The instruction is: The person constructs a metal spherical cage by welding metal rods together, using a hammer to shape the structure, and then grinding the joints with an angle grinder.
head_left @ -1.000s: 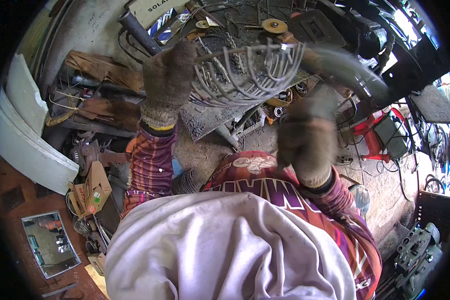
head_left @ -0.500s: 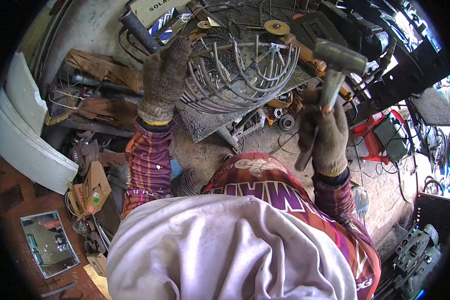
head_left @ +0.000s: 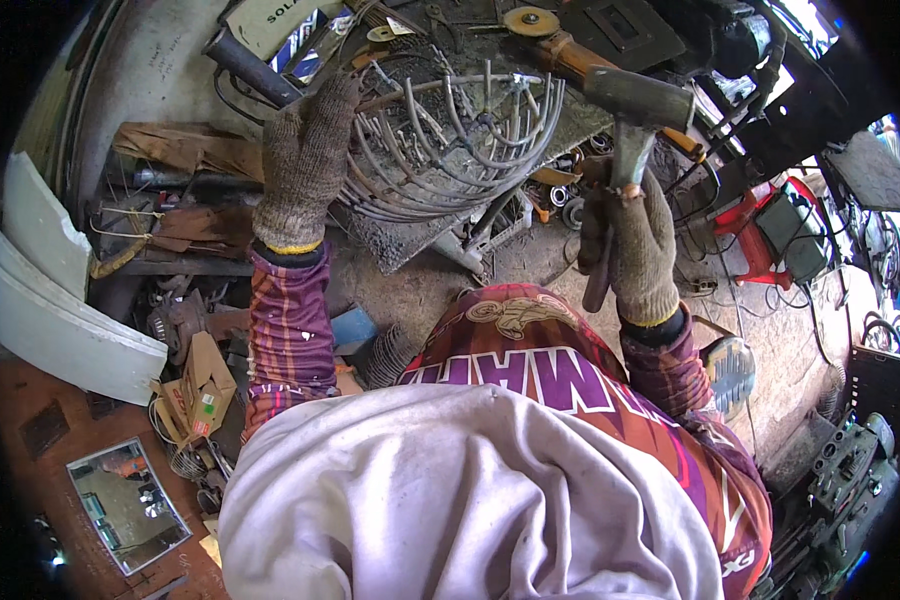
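Observation:
In front of me is a curved metal rod frame (head_left: 450, 165), built of bent grey bars with short uprights. Its left end meets my left hand (head_left: 308, 165), in a brown knit glove. The fingers seem closed on that end, though the fingertips are partly hidden. My right hand (head_left: 638, 250), gloved alike, grips a hammer (head_left: 638, 105) by its handle. The heavy steel head is raised, to the right of the frame and apart from it. Beneath the frame is a grit-covered metal work surface (head_left: 395, 245).
An angle grinder (head_left: 570, 55) with a round disc lies beyond the frame. A red and grey machine (head_left: 775, 235) with cables stands at right. White curved panels (head_left: 65, 320), a cardboard box (head_left: 202, 385) and a mirror (head_left: 130, 505) are at left. Metal rings (head_left: 573, 212) lie between frame and hammer.
The whole view has shifted slightly. The hammer stays raised in my right hand, a little further left in the picture. My left hand remains at the frame's left end.

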`<action>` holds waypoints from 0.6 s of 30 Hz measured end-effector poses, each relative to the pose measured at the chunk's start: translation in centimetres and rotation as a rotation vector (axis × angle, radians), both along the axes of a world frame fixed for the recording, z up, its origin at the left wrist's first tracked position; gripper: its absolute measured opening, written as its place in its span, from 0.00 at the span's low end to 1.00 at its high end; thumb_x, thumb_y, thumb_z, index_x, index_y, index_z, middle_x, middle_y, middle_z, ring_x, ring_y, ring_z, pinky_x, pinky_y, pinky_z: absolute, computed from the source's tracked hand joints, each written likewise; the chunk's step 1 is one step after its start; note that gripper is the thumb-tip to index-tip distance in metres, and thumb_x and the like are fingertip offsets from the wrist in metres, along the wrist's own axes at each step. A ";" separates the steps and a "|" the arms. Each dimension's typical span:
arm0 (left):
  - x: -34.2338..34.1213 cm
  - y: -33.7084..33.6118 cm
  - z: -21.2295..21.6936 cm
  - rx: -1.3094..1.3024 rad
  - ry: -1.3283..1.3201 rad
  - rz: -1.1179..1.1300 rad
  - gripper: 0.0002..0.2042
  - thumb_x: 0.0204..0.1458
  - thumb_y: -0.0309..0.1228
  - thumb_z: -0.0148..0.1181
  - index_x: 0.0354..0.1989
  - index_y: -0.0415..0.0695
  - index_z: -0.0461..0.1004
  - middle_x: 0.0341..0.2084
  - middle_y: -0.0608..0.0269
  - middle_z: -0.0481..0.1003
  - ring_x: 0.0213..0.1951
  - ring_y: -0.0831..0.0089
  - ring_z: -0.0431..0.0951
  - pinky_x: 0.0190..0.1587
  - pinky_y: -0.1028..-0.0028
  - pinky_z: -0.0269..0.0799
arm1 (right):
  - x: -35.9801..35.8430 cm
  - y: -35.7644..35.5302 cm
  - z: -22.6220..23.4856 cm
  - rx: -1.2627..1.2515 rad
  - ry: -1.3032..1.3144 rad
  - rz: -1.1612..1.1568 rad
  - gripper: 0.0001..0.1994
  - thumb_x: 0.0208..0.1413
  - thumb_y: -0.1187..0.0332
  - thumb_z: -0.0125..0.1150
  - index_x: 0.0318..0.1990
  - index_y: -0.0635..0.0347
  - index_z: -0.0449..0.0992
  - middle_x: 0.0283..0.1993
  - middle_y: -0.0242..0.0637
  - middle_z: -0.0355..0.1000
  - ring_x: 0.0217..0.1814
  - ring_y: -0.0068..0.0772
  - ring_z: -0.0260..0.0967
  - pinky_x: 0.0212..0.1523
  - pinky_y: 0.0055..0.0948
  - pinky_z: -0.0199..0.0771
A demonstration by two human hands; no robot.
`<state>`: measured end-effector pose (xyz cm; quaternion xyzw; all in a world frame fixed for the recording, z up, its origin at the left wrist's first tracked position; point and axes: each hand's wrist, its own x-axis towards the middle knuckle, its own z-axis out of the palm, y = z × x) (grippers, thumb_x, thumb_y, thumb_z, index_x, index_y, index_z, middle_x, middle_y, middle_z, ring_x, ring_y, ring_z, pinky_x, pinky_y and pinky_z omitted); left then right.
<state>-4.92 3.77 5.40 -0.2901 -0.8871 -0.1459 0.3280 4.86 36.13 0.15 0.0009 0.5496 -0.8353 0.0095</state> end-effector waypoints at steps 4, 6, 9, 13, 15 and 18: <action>0.5 -0.2 -0.9 0.231 -0.253 0.057 0.12 0.62 0.33 0.51 0.50 0.44 0.76 0.28 0.54 0.78 0.26 0.63 0.77 0.29 0.65 0.68 | 0.3 -0.5 -0.1 0.035 -0.016 0.040 0.19 0.67 0.57 0.51 0.53 0.65 0.68 0.26 0.28 0.65 0.19 0.17 0.61 0.18 0.19 0.61; 0.6 0.4 -0.2 0.412 -0.386 0.027 0.14 0.62 0.31 0.50 0.53 0.45 0.76 0.32 0.53 0.78 0.30 0.63 0.78 0.31 0.65 0.70 | -0.2 -0.2 -0.4 0.094 -0.008 0.033 0.19 0.66 0.58 0.54 0.53 0.65 0.68 0.27 0.28 0.66 0.20 0.17 0.62 0.18 0.19 0.62; -0.1 -1.1 -1.4 0.094 -0.036 -0.133 0.19 0.59 0.24 0.50 0.59 0.48 0.72 0.36 0.50 0.78 0.33 0.57 0.79 0.34 0.63 0.72 | -1.4 0.1 -0.4 0.214 0.001 -0.055 0.19 0.63 0.59 0.58 0.52 0.65 0.69 0.30 0.30 0.69 0.23 0.19 0.66 0.20 0.20 0.67; -0.7 -2.0 -1.9 -0.152 0.143 -0.046 0.29 0.52 0.18 0.51 0.65 0.53 0.65 0.35 0.47 0.76 0.33 0.52 0.78 0.35 0.59 0.72 | -3.9 0.7 -2.7 0.199 0.002 -0.147 0.19 0.64 0.57 0.56 0.52 0.65 0.71 0.34 0.34 0.72 0.27 0.21 0.70 0.26 0.22 0.71; -1.1 -2.5 -2.8 -0.049 0.010 -0.069 0.30 0.51 0.18 0.52 0.65 0.53 0.65 0.36 0.47 0.76 0.33 0.52 0.78 0.35 0.59 0.72 | -4.6 0.8 -3.7 0.263 -0.017 -0.188 0.19 0.65 0.56 0.56 0.51 0.64 0.72 0.37 0.34 0.74 0.35 0.22 0.72 0.36 0.23 0.73; -0.8 -1.2 -2.5 0.283 -0.355 -0.021 0.27 0.52 0.20 0.53 0.63 0.51 0.67 0.34 0.47 0.76 0.32 0.53 0.78 0.35 0.60 0.72 | -5.3 0.4 -4.9 0.212 -0.014 -0.201 0.20 0.65 0.55 0.55 0.51 0.64 0.72 0.40 0.34 0.75 0.42 0.23 0.73 0.44 0.25 0.72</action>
